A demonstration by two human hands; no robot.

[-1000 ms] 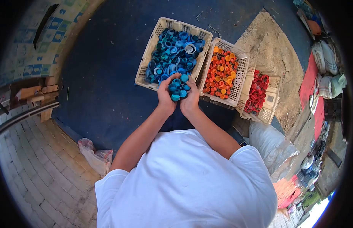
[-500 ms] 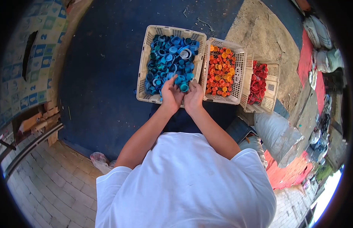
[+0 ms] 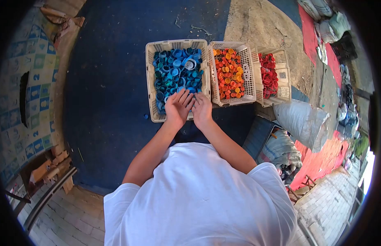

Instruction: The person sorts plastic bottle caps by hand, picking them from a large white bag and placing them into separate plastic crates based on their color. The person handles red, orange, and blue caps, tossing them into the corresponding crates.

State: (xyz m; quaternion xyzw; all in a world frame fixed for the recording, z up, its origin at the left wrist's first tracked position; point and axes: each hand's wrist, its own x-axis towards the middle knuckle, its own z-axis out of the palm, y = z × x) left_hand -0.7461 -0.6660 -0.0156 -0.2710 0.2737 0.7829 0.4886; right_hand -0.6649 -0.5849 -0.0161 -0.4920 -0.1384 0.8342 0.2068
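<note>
Both my hands are over the near edge of a cream plastic basket [image 3: 150, 84] filled with blue and teal caps [image 3: 174, 67]. My left hand [image 3: 177, 108] has its palm turned up and its fingers spread, with no cap on it. Beside it, nearly touching, my right hand [image 3: 202, 110] is also palm up, its fingers loosely apart and no cap visible in it. Blue caps lie just beyond the fingertips of both hands.
To the right stand a basket [image 3: 248, 76] of orange and yellow caps [image 3: 228, 74] and another [image 3: 284, 80] with red caps [image 3: 268, 76]. A whitish sack [image 3: 301, 121] lies nearer. One blue cap [image 3: 146, 116] is on the dark blue floor sheet [image 3: 108, 102].
The teal and blue caps cupped between my hands are gone from them, and my fingers have spread. The whole view has shifted, with the baskets now slightly further left.
</note>
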